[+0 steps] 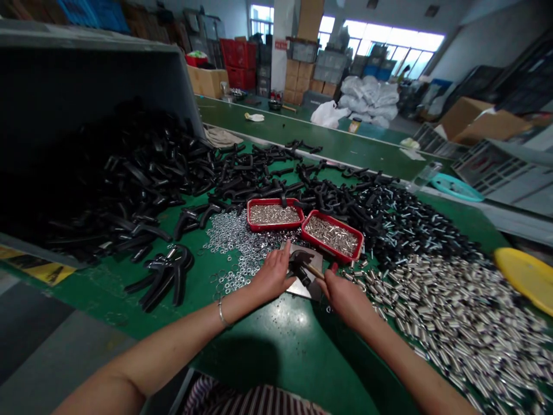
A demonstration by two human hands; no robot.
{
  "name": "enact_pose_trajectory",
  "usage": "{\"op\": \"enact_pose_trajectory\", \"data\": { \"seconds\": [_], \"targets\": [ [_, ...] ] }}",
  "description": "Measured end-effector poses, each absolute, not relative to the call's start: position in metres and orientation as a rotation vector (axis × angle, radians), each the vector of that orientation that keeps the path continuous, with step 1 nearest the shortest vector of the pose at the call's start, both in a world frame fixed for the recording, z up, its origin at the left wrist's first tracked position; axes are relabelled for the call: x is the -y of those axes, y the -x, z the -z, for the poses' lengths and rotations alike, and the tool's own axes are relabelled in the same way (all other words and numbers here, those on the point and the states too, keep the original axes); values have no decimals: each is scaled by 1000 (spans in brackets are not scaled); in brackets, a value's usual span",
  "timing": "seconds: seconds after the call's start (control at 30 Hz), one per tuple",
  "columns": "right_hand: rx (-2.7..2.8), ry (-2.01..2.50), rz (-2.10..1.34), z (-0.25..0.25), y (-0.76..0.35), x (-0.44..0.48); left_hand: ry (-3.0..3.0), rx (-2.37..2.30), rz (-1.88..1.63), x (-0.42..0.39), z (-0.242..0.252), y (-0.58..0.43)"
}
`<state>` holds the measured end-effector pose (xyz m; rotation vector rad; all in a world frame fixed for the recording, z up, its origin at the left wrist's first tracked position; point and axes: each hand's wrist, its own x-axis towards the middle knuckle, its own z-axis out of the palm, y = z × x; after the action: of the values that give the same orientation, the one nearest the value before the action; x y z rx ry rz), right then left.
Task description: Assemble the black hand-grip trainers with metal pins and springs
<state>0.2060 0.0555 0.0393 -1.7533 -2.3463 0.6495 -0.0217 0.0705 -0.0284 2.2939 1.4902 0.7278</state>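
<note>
We see both hands meet over a small metal plate (311, 288) that lies on the green bench (276, 340), a little back from the middle of its near edge. The left hand (272, 278) reaches in from the left, thumb raised, its fingers against a black part (297, 272) resting on the plate; we cannot tell whether they actually grip it. The right hand (345, 297) is closed around the wooden handle of a hammer (303, 257), whose grey head sits just above the black part. A thin bracelet (222, 314) circles the left wrist.

Just behind the plate we find two red trays side by side, the left tray (273, 203) and the right tray (358, 239), each filled with small bright metal pieces. A spread of washers (233, 245) lies beside the left hand. A heap of black handles (142, 173) covers the far left of the bench and spills from a big grey bin (86, 86). A few assembled black grips (166, 278) lie near the front left edge. Toward the right edge we see a wide pile of silver pins (453, 314), with darker small parts (410, 222) behind it and a yellow dish (527, 275) at the edge itself
</note>
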Motion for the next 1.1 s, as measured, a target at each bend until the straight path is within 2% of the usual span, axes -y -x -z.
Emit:
{"op": "enact_pose_trajectory", "data": {
  "seconds": [0.1, 0.27, 0.4, 0.53, 0.73, 0.83, 0.93, 1.03, 1.1],
  "targets": [
    [2354, 1714, -794, -30, -206, -60, -2304, -1486, -731, -71, 29, 22],
    [2136, 1777, -751, -23, -221, -70, -2340, -1483, -731, -73, 32, 22],
    [2120, 1772, -911, -24, -232, -80, -2342, -1509, -708, -75, 32, 20],
    [2229, 1810, -770, -28, -225, -78, -2352, -1537, -655, -75, 31, 19],
    [2322, 1715, -742, -23, -206, -69, -2308, -1583, -690, -72, 27, 16],
    [2131, 1716, -1087, -18, -216, -65, -2257, -1548, -701, -72, 21, 16],
    [1682, 1623, -1470, -15, -242, -54, -2166, -1433, -735, -78, 11, 20],
    [1415, 1691, -1306, -12, -281, -45, -1798, -1316, -759, -87, 1, 26],
    [1464, 1824, -1082, -9, -311, -45, -1617, -1324, -778, -93, 0, 30]
  ]
}}
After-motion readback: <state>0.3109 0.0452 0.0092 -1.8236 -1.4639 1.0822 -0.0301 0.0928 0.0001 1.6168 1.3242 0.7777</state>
